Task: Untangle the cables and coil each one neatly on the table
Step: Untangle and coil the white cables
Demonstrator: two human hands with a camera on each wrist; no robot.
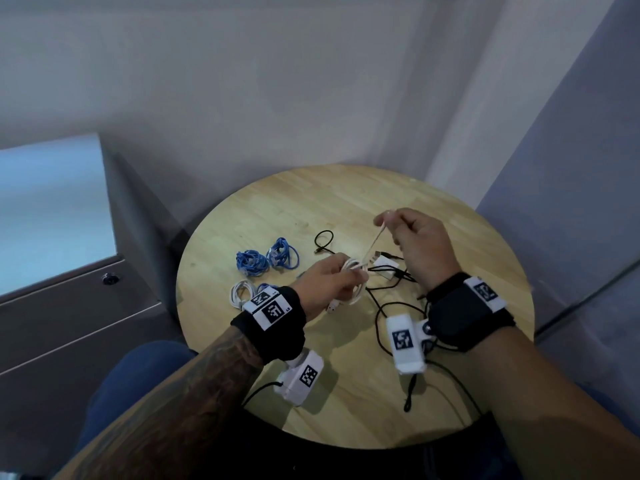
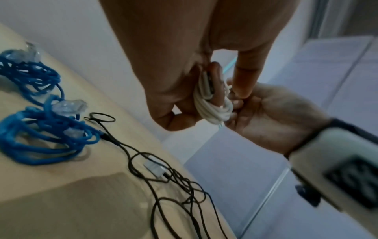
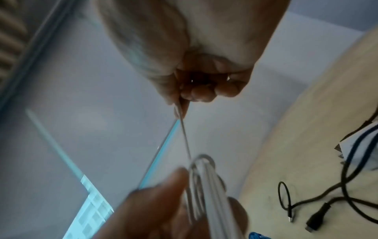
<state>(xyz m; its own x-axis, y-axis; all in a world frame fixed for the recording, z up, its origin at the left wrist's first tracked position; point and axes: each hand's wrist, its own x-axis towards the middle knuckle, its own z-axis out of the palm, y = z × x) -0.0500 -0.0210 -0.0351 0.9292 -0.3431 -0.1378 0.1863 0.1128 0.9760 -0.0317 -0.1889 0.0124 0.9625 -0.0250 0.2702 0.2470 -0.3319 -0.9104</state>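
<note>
Your left hand (image 1: 327, 284) has its fingers curled round a white cable (image 1: 356, 275), holding its wound loops together above the round wooden table (image 1: 298, 202); your right hand (image 1: 414, 237) pinches the free strand of that same cable between thumb and fingertips and holds it taut, higher and farther from you than the coil. Below the hands a black cable (image 1: 384, 306) sprawls in loose tangled loops across the tabletop, running over a small white adapter (image 1: 386, 266). To the left lie two bundled blue cables (image 1: 266, 259) side by side, with a coiled white cable (image 1: 242, 292) nearer you, just beside your left wrist band (image 1: 273, 311)
</note>
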